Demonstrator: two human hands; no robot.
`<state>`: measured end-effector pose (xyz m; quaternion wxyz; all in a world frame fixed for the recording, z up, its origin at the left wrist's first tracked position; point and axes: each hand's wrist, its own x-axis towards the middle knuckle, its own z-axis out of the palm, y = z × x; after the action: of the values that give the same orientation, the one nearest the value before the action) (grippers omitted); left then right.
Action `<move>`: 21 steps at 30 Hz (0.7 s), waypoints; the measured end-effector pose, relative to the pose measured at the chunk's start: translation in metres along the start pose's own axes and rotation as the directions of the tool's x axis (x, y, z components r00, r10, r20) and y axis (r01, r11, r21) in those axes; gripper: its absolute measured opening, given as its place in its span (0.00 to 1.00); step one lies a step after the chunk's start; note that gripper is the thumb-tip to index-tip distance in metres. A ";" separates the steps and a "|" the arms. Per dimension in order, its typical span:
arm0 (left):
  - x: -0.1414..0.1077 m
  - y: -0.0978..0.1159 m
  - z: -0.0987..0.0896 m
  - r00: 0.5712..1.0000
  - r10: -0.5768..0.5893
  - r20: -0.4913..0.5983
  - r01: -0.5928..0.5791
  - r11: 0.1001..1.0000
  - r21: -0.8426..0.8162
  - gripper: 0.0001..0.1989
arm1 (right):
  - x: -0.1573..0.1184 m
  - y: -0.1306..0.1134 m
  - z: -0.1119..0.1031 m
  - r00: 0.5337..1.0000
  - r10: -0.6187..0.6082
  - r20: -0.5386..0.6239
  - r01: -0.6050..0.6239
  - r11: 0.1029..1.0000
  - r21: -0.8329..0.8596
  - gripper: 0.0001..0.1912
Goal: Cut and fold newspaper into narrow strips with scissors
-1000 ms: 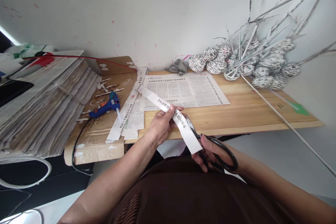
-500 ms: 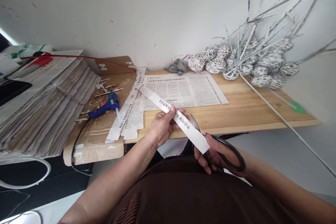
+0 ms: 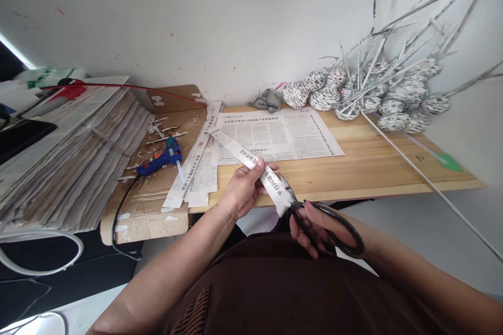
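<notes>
My left hand (image 3: 244, 188) pinches a strip of newspaper (image 3: 238, 149) between thumb and fingers, just over the table's front edge. The strip slants from the flat newspaper sheet (image 3: 314, 136) down toward my lap. In my right hand (image 3: 310, 227) is a pair of black-handled scissors (image 3: 353, 238), my fingers through the loops. The scissors' blades are at the strip's near end, which bends where they meet it. Part of the blades is hidden by the paper.
Cut newspaper strips (image 3: 192, 167) lie left of the sheet. A blue glue gun (image 3: 161, 161) rests on scrap-strewn cardboard (image 3: 157, 220), beside a tall newspaper stack (image 3: 86, 157). Woven paper balls (image 3: 326, 97) with long stems and a grey cloth (image 3: 267, 100) are along the wall. A long thin rod (image 3: 428, 180) crosses the right side.
My right hand has brought the scissors a little left, and the blades have closed in on the strip's near end, which now bends. My left hand keeps its pinch. The view has shifted slightly.
</notes>
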<state>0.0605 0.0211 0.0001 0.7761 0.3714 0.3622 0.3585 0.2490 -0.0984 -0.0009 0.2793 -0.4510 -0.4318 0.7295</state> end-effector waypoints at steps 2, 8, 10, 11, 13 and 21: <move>0.000 -0.001 0.002 0.999 -0.015 -0.032 0.015 1.000 -0.018 0.17 | 0.002 -0.001 0.002 1.000 0.004 -0.016 -0.003 0.999 0.044 0.38; 0.000 0.000 -0.002 0.999 -0.018 -0.042 0.015 0.998 -0.056 0.17 | 0.002 -0.002 0.002 0.999 0.045 0.002 -0.045 0.995 0.088 0.40; 0.001 0.001 -0.005 0.999 -0.012 -0.032 0.010 0.998 -0.061 0.18 | 0.000 -0.002 0.001 0.999 0.051 0.000 -0.050 0.991 0.124 0.41; 0.002 0.001 -0.005 1.000 -0.012 -0.028 0.010 0.998 -0.066 0.18 | 0.000 -0.002 0.001 0.999 0.053 -0.001 -0.052 0.988 0.143 0.41; 0.002 0.000 -0.006 1.000 -0.021 -0.009 0.020 0.996 -0.084 0.18 | 0.001 -0.002 0.001 0.998 0.063 -0.001 -0.062 0.985 0.163 0.41; -0.002 -0.004 -0.003 0.999 -0.048 0.011 0.049 0.994 -0.096 0.16 | 0.007 -0.012 0.010 0.999 0.034 -0.003 -0.034 0.995 0.091 0.41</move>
<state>0.0583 0.0184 -0.0038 0.8030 0.3263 0.3502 0.3550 0.2369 -0.0907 0.0093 0.2879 -0.4467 -0.3899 0.7520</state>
